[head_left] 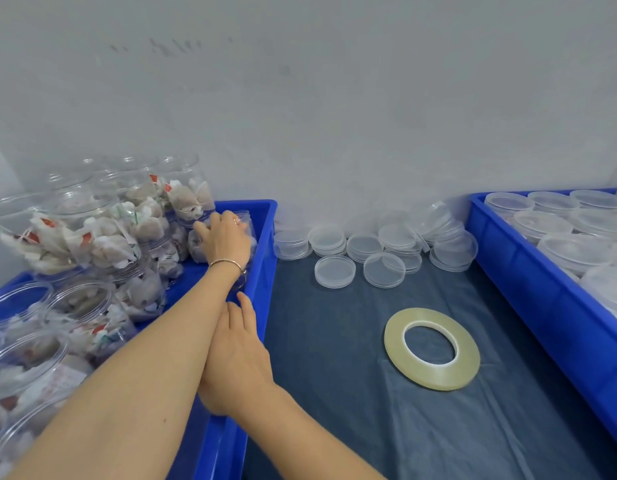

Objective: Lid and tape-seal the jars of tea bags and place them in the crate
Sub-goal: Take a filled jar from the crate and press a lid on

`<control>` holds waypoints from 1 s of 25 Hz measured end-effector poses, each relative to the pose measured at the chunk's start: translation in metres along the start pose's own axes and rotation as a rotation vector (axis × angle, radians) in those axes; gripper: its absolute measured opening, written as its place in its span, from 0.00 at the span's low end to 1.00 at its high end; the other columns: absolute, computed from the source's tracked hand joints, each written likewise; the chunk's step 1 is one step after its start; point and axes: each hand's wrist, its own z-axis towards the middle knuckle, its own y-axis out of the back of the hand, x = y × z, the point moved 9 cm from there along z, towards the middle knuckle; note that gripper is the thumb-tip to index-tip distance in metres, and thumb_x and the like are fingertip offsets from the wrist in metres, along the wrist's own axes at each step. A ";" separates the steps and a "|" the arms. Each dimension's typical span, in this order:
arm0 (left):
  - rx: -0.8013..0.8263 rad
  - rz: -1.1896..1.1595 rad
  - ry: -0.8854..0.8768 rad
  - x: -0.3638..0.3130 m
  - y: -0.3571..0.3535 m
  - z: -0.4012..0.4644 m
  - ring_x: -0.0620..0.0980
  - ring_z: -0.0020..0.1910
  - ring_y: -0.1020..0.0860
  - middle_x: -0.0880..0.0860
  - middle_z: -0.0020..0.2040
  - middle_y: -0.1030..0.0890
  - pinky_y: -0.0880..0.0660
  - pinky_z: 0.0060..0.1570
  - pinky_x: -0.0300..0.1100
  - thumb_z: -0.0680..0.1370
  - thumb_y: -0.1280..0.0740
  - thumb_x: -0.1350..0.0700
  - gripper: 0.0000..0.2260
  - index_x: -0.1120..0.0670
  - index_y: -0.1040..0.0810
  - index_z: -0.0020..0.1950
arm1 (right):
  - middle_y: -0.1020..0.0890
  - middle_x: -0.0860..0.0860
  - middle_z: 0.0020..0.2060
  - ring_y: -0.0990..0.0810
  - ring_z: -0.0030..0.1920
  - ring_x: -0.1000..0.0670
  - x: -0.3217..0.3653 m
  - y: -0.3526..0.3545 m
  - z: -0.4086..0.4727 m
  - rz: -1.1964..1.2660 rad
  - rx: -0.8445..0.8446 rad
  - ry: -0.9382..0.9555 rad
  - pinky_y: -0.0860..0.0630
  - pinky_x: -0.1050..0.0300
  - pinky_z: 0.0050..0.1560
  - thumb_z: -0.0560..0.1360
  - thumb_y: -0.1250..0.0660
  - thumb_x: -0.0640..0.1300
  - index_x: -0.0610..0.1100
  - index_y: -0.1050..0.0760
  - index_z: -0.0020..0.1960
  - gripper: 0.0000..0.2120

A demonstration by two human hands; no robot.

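Tape roll (432, 348) lies between two crates (262, 237).

Even, diffuse light, medium bright, no hard shadows; source can't be placed. Soft shadow only under the tape roll (432, 348) and the loose lids (376, 249). Mild sheen on the dark table cover (352, 393). Wide-angle distortion: the right blue crate (542, 289) edge bows and splays toward the corner. Jars (75, 237) at far left are smeared and soft, detail lost. Wall (334, 98) flat grey, slightly noisy. Centre reasonably sharp.

Bare forearms; thin bangle (227, 263) and ring (235, 221) on left hand (224, 237)
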 end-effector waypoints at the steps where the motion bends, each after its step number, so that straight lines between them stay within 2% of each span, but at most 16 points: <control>1: -0.029 -0.061 0.002 -0.005 0.011 -0.004 0.62 0.62 0.36 0.58 0.60 0.27 0.33 0.54 0.52 0.81 0.41 0.56 0.10 0.60 0.25 0.56 | 0.37 0.43 0.68 0.49 0.75 0.42 0.000 0.003 -0.001 0.081 -0.034 0.016 0.51 0.52 0.76 0.72 0.34 0.40 0.37 0.47 0.74 0.36; 4: -0.177 -0.183 -0.067 -0.027 0.050 -0.023 0.60 0.58 0.35 0.57 0.56 0.24 0.34 0.51 0.47 0.79 0.38 0.59 0.06 0.60 0.24 0.49 | 0.29 0.47 0.60 0.37 0.67 0.47 -0.016 0.026 -0.017 0.480 -0.235 0.031 0.43 0.59 0.70 0.74 0.39 0.37 0.39 0.35 0.66 0.20; 6: -0.329 -0.215 -0.136 -0.048 0.078 -0.044 0.60 0.54 0.33 0.57 0.51 0.23 0.36 0.46 0.46 0.76 0.37 0.61 0.04 0.61 0.24 0.45 | 0.32 0.51 0.63 0.38 0.67 0.52 -0.043 0.041 -0.033 0.607 -0.370 -0.037 0.44 0.73 0.64 0.75 0.40 0.36 0.42 0.37 0.69 0.23; 8: -0.409 -0.269 -0.158 -0.069 0.093 -0.071 0.60 0.50 0.32 0.57 0.47 0.22 0.37 0.44 0.45 0.74 0.36 0.61 0.04 0.60 0.22 0.44 | 0.36 0.59 0.63 0.38 0.68 0.57 -0.075 0.056 -0.049 0.652 -0.517 -0.111 0.47 0.80 0.60 0.75 0.37 0.39 0.47 0.39 0.71 0.26; 10: -0.364 -0.367 -0.178 -0.091 0.089 -0.105 0.59 0.48 0.32 0.55 0.45 0.22 0.37 0.43 0.45 0.74 0.35 0.61 0.03 0.59 0.22 0.42 | 0.38 0.67 0.60 0.36 0.63 0.61 -0.102 0.070 -0.063 0.651 -0.617 -0.138 0.40 0.77 0.60 0.72 0.31 0.43 0.56 0.40 0.66 0.28; 11: -0.303 -0.428 -0.194 -0.101 0.080 -0.125 0.57 0.47 0.32 0.54 0.43 0.22 0.36 0.43 0.45 0.74 0.33 0.61 0.03 0.58 0.22 0.41 | 0.37 0.68 0.59 0.36 0.62 0.62 -0.114 0.074 -0.069 0.637 -0.631 -0.156 0.37 0.74 0.60 0.70 0.29 0.47 0.56 0.40 0.65 0.29; 13: -0.175 -0.522 -0.224 -0.114 0.062 -0.167 0.54 0.44 0.32 0.51 0.41 0.22 0.33 0.44 0.45 0.73 0.30 0.61 0.04 0.57 0.22 0.39 | 0.30 0.56 0.61 0.31 0.61 0.56 -0.144 0.076 -0.083 0.604 -0.639 -0.236 0.30 0.65 0.58 0.66 0.30 0.55 0.46 0.37 0.67 0.34; 14: -0.126 -0.544 -0.252 -0.117 0.055 -0.185 0.52 0.43 0.32 0.50 0.40 0.22 0.32 0.43 0.45 0.73 0.29 0.60 0.04 0.56 0.22 0.38 | 0.27 0.50 0.61 0.28 0.60 0.50 -0.160 0.074 -0.090 0.583 -0.634 -0.289 0.27 0.58 0.57 0.65 0.30 0.57 0.42 0.37 0.68 0.38; 16: -0.047 -0.546 -0.376 -0.119 0.042 -0.216 0.51 0.39 0.30 0.48 0.37 0.21 0.30 0.41 0.45 0.72 0.29 0.57 0.06 0.56 0.21 0.36 | 0.26 0.45 0.61 0.25 0.59 0.46 -0.185 0.067 -0.107 0.565 -0.605 -0.371 0.25 0.47 0.56 0.65 0.28 0.56 0.40 0.38 0.68 0.39; 18: 0.012 -0.627 -0.498 -0.119 0.037 -0.232 0.48 0.35 0.29 0.47 0.34 0.21 0.29 0.38 0.45 0.74 0.33 0.51 0.11 0.54 0.21 0.33 | 0.23 0.50 0.57 0.22 0.56 0.50 -0.197 0.058 -0.123 0.609 -0.592 -0.382 0.23 0.48 0.53 0.61 0.25 0.56 0.45 0.34 0.65 0.37; 19: 0.027 -0.752 -0.475 -0.115 0.036 -0.229 0.47 0.35 0.27 0.47 0.34 0.21 0.29 0.37 0.44 0.75 0.35 0.51 0.12 0.54 0.21 0.34 | 0.22 0.55 0.54 0.21 0.53 0.54 -0.201 0.056 -0.130 0.618 -0.596 -0.367 0.23 0.52 0.51 0.60 0.24 0.55 0.53 0.33 0.62 0.35; 21: 0.005 -0.960 -0.220 -0.094 0.021 -0.205 0.46 0.38 0.25 0.49 0.41 0.21 0.27 0.39 0.42 0.77 0.37 0.54 0.09 0.55 0.19 0.41 | 0.23 0.62 0.52 0.22 0.53 0.60 -0.203 0.057 -0.140 0.578 -0.598 -0.324 0.26 0.68 0.49 0.59 0.22 0.51 0.67 0.36 0.58 0.35; 22: 0.010 -0.931 -0.065 -0.082 0.006 -0.190 0.46 0.42 0.24 0.50 0.47 0.21 0.26 0.44 0.44 0.78 0.38 0.56 0.08 0.54 0.20 0.49 | 0.24 0.65 0.53 0.24 0.54 0.62 -0.203 0.057 -0.144 0.551 -0.585 -0.306 0.29 0.73 0.48 0.59 0.22 0.52 0.71 0.38 0.58 0.37; 23: 0.089 -0.801 0.040 -0.076 -0.015 -0.175 0.47 0.49 0.24 0.52 0.56 0.22 0.26 0.52 0.47 0.79 0.39 0.59 0.10 0.54 0.23 0.58 | 0.25 0.67 0.55 0.25 0.56 0.63 -0.203 0.057 -0.148 0.529 -0.568 -0.297 0.31 0.76 0.49 0.60 0.22 0.53 0.72 0.40 0.60 0.38; 24: 0.227 -0.637 0.060 -0.075 -0.041 -0.162 0.50 0.59 0.26 0.53 0.66 0.27 0.29 0.61 0.49 0.79 0.40 0.61 0.16 0.53 0.29 0.67 | 0.26 0.67 0.57 0.26 0.57 0.64 -0.205 0.056 -0.153 0.516 -0.559 -0.291 0.32 0.77 0.50 0.60 0.22 0.54 0.71 0.42 0.62 0.40; 25: 0.377 -0.477 0.004 -0.080 -0.066 -0.153 0.53 0.69 0.33 0.52 0.73 0.34 0.35 0.67 0.52 0.80 0.41 0.62 0.22 0.53 0.37 0.73 | 0.26 0.67 0.59 0.26 0.59 0.65 -0.208 0.055 -0.157 0.517 -0.556 -0.288 0.32 0.77 0.51 0.60 0.22 0.54 0.71 0.43 0.64 0.42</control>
